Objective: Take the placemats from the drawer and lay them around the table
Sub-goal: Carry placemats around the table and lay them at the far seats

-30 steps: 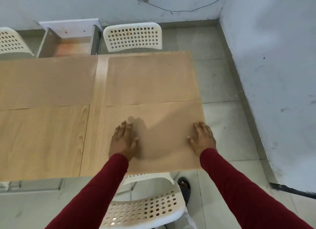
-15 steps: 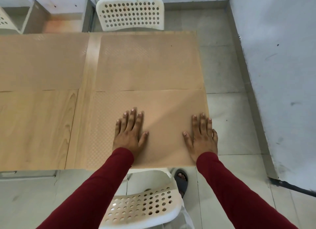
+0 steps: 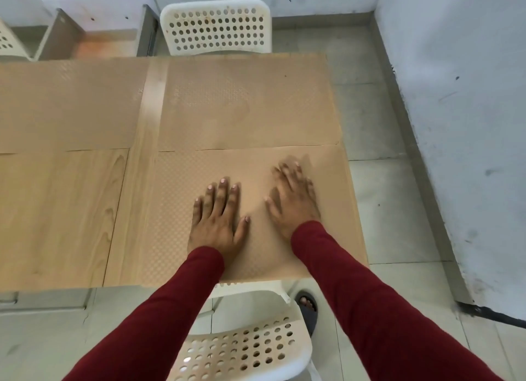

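The near placemat (image 3: 182,209) lies flat at the right end of the wooden surface (image 3: 57,209), its right edge flush with the surface's edge and its far edge meeting a second placemat (image 3: 247,110); a third placemat (image 3: 68,107) lies to the left, across a bare strip. Bare wood stays free at near left. Both hands rest flat with fingers spread on the near mat: the left hand (image 3: 219,218) sharp, the right hand (image 3: 293,198) blurred. Half a second ago the right hand lay nearer the mat's right edge. The mats are tan, rectangular and dimpled.

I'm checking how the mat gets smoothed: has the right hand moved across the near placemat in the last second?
Yes. The right hand has slid leftward, from the table's right edge toward the left hand, flat on the near placemat.
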